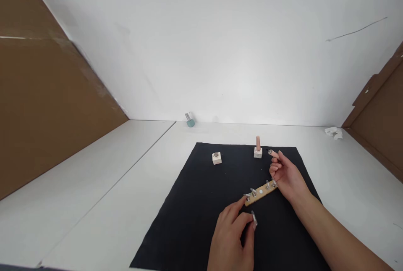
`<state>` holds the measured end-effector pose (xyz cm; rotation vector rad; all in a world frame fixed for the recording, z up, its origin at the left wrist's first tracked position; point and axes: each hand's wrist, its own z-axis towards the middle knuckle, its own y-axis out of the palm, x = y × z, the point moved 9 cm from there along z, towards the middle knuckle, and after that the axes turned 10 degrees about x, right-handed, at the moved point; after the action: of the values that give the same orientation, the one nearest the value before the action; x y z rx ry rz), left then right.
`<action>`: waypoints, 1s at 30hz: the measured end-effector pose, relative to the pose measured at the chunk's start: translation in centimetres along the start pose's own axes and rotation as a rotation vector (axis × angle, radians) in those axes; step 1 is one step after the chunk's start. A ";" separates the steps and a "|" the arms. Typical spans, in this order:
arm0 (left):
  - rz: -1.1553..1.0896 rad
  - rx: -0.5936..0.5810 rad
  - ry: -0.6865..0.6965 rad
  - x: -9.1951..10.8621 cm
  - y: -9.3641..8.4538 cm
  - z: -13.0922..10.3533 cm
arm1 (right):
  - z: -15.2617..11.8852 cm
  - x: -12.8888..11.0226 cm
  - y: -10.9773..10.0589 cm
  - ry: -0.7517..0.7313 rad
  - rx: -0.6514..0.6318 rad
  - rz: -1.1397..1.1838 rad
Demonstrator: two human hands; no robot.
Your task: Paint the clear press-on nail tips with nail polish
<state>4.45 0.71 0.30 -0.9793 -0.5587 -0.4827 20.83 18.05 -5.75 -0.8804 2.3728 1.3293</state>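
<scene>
My left hand [231, 233] is closed in a pinch on a small clear nail tip [254, 218], with another finger at the near end of a tan display strip [260, 192]. Several clear nail tips stand on small round mounts along that strip. My right hand [288, 174] grips a pink nail polish brush cap [275, 154], its dark brush end pointing left. The wrist side of this hand is beside the strip's far end. Behind the strip stands a square polish bottle [216, 159] without a cap. A second pale bottle [257, 152] wears its pink cap and is upright.
A black mat [192, 203] lies on the white table [103, 212]. Toward the back wall is a teal nail polish bottle [190, 123]. A crumpled white tissue [333, 132] rests at the back right. Brown cardboard panels [56, 94] flank the table.
</scene>
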 end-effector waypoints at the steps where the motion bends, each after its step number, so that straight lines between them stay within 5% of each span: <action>1: 0.003 0.000 -0.004 -0.1 0.1 0.0 | 0.0 0.1 0.0 0.004 -0.001 0.006; 14: 0.087 -0.105 0.125 0.7 0.0 1.1 | -0.4 0.1 0.4 0.020 0.003 0.055; 23: 0.015 -0.030 0.040 0.6 0.0 0.5 | -0.9 0.1 0.8 0.026 -0.001 0.062; 30: -0.096 -0.144 -0.077 -0.3 0.7 1.6 | -1.0 0.1 0.9 0.023 -0.001 0.060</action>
<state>4.29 2.46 0.35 -1.1153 -0.6489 -0.5791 20.22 17.55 -4.63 -0.8358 2.4345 1.3494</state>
